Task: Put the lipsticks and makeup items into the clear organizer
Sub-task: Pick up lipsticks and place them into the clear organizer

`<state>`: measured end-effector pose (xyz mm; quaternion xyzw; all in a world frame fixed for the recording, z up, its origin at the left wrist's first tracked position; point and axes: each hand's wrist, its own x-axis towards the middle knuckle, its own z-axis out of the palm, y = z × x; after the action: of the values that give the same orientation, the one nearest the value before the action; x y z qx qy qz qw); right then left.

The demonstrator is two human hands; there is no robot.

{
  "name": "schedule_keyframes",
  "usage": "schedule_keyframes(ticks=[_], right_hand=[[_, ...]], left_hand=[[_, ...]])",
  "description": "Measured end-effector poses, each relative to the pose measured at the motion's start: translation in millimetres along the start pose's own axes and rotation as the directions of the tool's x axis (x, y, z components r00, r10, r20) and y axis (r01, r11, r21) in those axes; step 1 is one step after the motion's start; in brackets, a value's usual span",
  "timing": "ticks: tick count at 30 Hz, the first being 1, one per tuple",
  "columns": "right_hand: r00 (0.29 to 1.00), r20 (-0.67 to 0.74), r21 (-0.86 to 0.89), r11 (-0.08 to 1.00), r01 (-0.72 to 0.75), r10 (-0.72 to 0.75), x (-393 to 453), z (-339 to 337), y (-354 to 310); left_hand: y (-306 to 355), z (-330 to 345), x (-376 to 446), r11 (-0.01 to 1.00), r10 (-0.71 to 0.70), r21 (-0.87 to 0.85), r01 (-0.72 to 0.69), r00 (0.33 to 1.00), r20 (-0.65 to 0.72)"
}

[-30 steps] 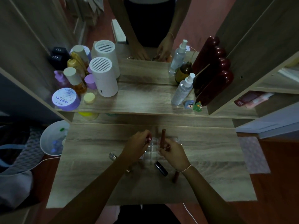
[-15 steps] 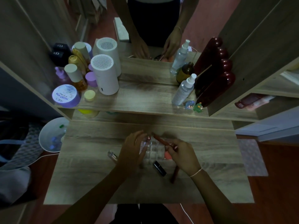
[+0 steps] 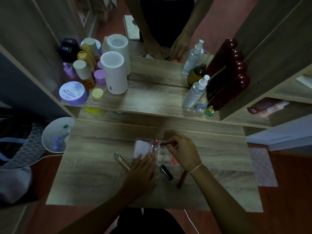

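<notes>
The clear organizer (image 3: pixel 161 152) sits mid-desk with a white packet (image 3: pixel 141 147) in its left part and a red-capped item (image 3: pixel 156 141) at its back. My right hand (image 3: pixel 183 152) grips a reddish-brown lipstick (image 3: pixel 166 143), lying nearly flat over the organizer's back right. My left hand (image 3: pixel 141 168) rests flat, fingers spread, on the organizer's front left edge. On the desk lie a rose-gold tube (image 3: pixel 121 160) to the left, a black lipstick (image 3: pixel 166 172) in front, and a dark red tube (image 3: pixel 182 179) under my right wrist.
A raised shelf (image 3: pixel 152 103) behind holds a white cylinder (image 3: pixel 114 75), purple jars, amber bottles, a spray bottle (image 3: pixel 195 92) and two small figurines. A mirror backs it. A white bin (image 3: pixel 56 135) stands left of the desk; a cable runs by it.
My right hand tipped the reddish-brown lipstick from upright to nearly flat over the organizer. My left hand let go of the red-capped item and drew back to the front left edge.
</notes>
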<state>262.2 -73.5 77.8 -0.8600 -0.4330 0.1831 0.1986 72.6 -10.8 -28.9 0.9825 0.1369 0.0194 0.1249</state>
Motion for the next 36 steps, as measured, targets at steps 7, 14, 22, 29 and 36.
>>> schedule_keyframes(ticks=[7, 14, 22, 29, 36], right_hand=[[0.999, 0.034, -0.047, 0.999, 0.021, -0.019, 17, 8, -10], [0.999, 0.036, -0.060, 0.998, 0.005, -0.003, 17, 9, -11], [1.000, 0.017, -0.075, 0.997, -0.012, 0.013, 10, 10, -12], [1.000, -0.029, -0.038, 0.999, 0.010, -0.011, 1, 9, -10], [0.975, -0.214, 0.065, 0.997, -0.038, 0.051, -23, -8, 7]], left_hand=[[1, -2, 0, 1.000, -0.004, -0.027, 0.004, 1.000, -0.016], [5, -7, 1, 1.000, -0.019, -0.006, 0.019, 1.000, -0.008], [5, -8, -3, 1.000, -0.015, 0.006, 0.015, 1.000, 0.007], [1, -8, -7, 1.000, -0.006, -0.010, 0.006, 1.000, 0.019], [6, -13, -9, 0.995, 0.100, 0.033, -0.097, 0.991, -0.086]])
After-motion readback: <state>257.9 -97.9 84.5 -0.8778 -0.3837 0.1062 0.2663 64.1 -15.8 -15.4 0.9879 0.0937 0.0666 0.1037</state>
